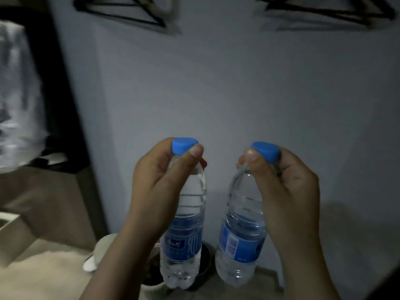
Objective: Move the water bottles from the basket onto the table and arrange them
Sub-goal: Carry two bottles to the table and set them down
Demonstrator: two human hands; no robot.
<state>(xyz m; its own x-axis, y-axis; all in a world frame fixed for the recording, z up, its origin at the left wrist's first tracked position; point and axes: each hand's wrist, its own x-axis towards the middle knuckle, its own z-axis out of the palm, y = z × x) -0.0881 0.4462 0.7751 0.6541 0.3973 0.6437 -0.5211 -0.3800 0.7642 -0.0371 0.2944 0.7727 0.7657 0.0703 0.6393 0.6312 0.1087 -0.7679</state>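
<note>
Bottles of clear ribbed plastic with blue caps and blue labels hang upright in the air, side by side, apart. The left hand (160, 180) pinches the left bottle (184, 239) at its neck; the right hand (287, 187) pinches the right bottle (240, 241) likewise, before a plain grey wall (238, 94).

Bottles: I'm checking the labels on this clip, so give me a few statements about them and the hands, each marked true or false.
1. The left hand grips the left bottle by its neck. True.
2. The right bottle has a red cap. False: the cap is blue.
3. Both bottles are held upright, caps up. True.
4. The right hand is empty. False: it grips the right bottle's neck.
</note>
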